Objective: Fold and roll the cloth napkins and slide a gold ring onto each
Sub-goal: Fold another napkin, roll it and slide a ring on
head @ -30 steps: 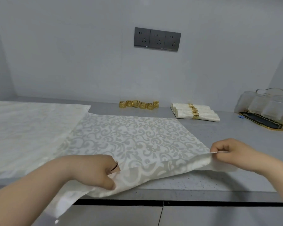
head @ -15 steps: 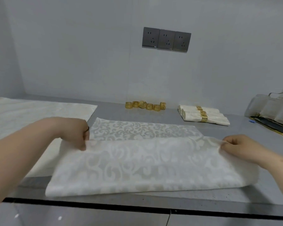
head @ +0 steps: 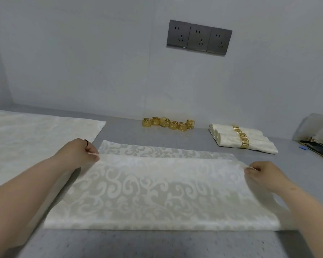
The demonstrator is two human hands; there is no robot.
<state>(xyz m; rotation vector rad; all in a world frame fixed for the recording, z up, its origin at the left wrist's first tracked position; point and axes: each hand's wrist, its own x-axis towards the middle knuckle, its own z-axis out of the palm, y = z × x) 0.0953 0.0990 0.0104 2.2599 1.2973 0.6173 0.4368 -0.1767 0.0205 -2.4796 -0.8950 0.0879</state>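
Note:
A cream damask napkin [head: 157, 190] lies on the grey counter, its near half folded over toward the wall, leaving a narrow strip of the lower layer showing at the back. My left hand [head: 78, 153] pinches the folded layer's left corner. My right hand [head: 265, 174] pinches the right corner. Several loose gold rings [head: 168, 124] stand in a row by the wall. Three rolled napkins [head: 241, 139], each with a gold ring on it, lie at the back right.
A stack of flat cream napkins [head: 32, 138] covers the counter's left side. A clear holder on a gold-rimmed tray [head: 317, 135] sits at the far right. Three grey wall sockets [head: 199, 37] are above the rings.
Both hands have lifted the napkin's near edge and carried it away from me over the cloth, laying it down close to the far edge. The fold now lies flat.

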